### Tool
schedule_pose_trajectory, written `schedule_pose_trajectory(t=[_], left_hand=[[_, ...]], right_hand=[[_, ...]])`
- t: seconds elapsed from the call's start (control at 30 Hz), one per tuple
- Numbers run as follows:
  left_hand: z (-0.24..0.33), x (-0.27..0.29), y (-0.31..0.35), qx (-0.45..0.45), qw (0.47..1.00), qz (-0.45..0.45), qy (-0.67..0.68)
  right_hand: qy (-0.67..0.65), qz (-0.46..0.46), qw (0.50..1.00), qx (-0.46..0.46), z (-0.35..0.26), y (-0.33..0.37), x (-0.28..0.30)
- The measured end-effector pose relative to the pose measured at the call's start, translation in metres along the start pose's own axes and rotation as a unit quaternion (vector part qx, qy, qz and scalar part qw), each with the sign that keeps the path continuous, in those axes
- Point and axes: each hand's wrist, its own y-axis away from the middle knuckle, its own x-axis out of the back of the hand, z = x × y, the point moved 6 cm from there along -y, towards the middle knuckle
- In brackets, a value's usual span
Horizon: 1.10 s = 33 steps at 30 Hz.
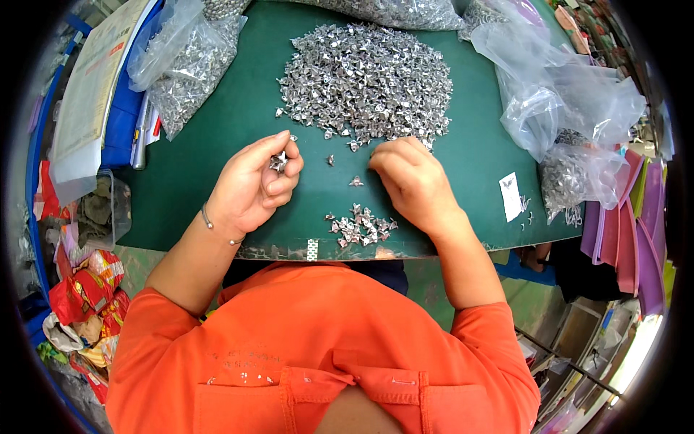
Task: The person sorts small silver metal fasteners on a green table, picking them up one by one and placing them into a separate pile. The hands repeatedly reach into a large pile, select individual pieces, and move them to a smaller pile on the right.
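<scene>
My left hand (262,172) is curled, palm turned up, around a few small silver metal parts (278,161); one more shows at its fingertips. My right hand (416,177) is palm down at the near right edge of a large heap of the same metal parts (365,79). Its fingers are bent together with their tips turned away, so what they hold, if anything, is hidden. Between the hands lie a couple of loose parts (356,181). Closer to me, near the table's front edge, sits a small pile of parts (361,226).
The green table (210,152) carries a clear bag of metal parts (189,79) at the left and more plastic bags (578,170) at the right. A small white paper slip (510,197) lies right of my right hand. Blue bins (126,119) stand along the left side.
</scene>
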Motion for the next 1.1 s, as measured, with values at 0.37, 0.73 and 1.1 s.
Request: schedule_pose_trajectory(t=[0.37,0.73,1.1], left_hand=[[0.0,0.001,0.001,0.004,1.0,0.006,0.0],[0.0,0.0,0.001,-0.002,1.0,0.005,-0.006],[-0.01,-0.012,0.007,0.046,0.992,-0.007,-0.117]], right_hand=[[-0.085,0.049,0.988,-0.122,0.013,0.014,0.032],[-0.188,-0.09,0.977,-0.047,-0.01,0.013,0.01],[-0.227,0.011,0.973,-0.039,-0.035,-0.036,-0.007]])
